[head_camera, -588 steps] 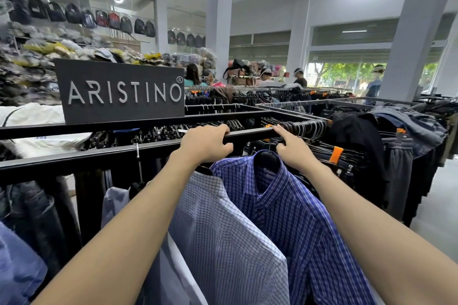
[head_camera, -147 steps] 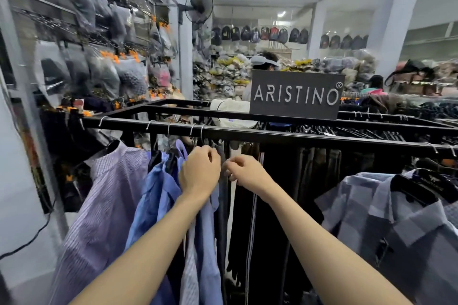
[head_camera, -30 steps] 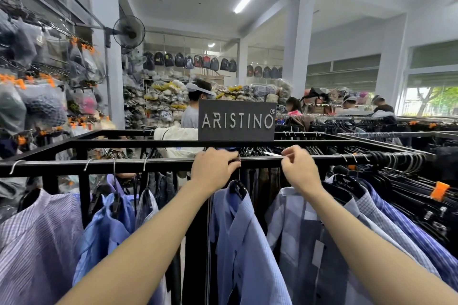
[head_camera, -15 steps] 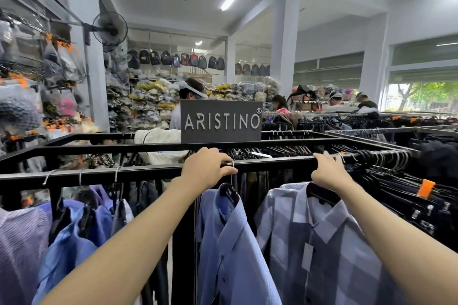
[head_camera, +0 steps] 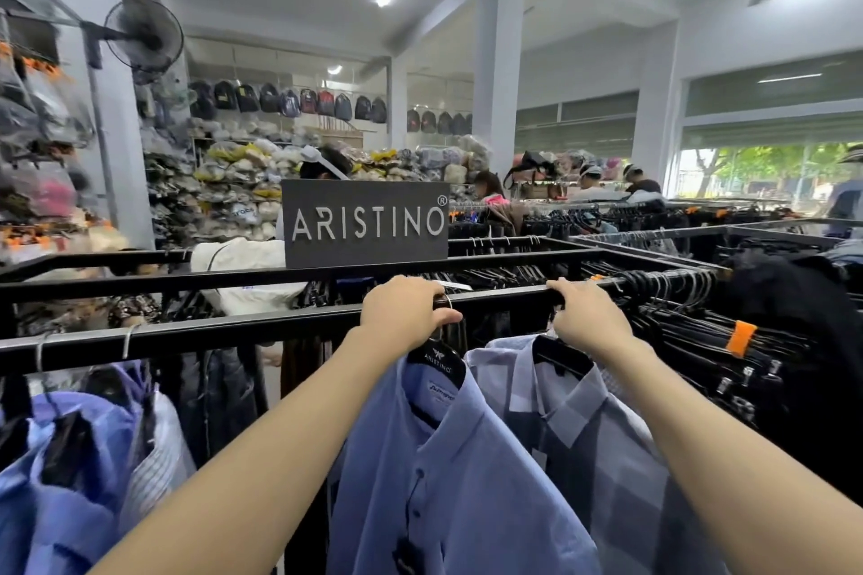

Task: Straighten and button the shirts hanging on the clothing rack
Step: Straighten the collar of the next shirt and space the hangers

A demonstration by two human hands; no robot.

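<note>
A plain blue shirt (head_camera: pixel 448 481) hangs on a black hanger from the black rack rail (head_camera: pixel 233 327), buttoned down its front. My left hand (head_camera: pixel 404 308) grips the hook of that hanger at the rail. To its right hangs a grey-blue checked shirt (head_camera: pixel 607 444) on another black hanger. My right hand (head_camera: pixel 586 317) rests curled over the rail above that hanger, gripping at its hook. More blue and striped shirts (head_camera: pixel 84 472) hang bunched at the far left.
A dark ARISTINO sign (head_camera: pixel 364 224) stands on the rack's inner rail. Dense black hangers with dark garments (head_camera: pixel 700 341) fill the right end. People (head_camera: pixel 327 163) stand behind the rack, by shelves of bags. White pillars (head_camera: pixel 497 84) rise beyond.
Both hands slid rightward along the rail with the two hangers. The blue shirt and checked shirt now hang closer together, centred before me, and the view has swung slightly.
</note>
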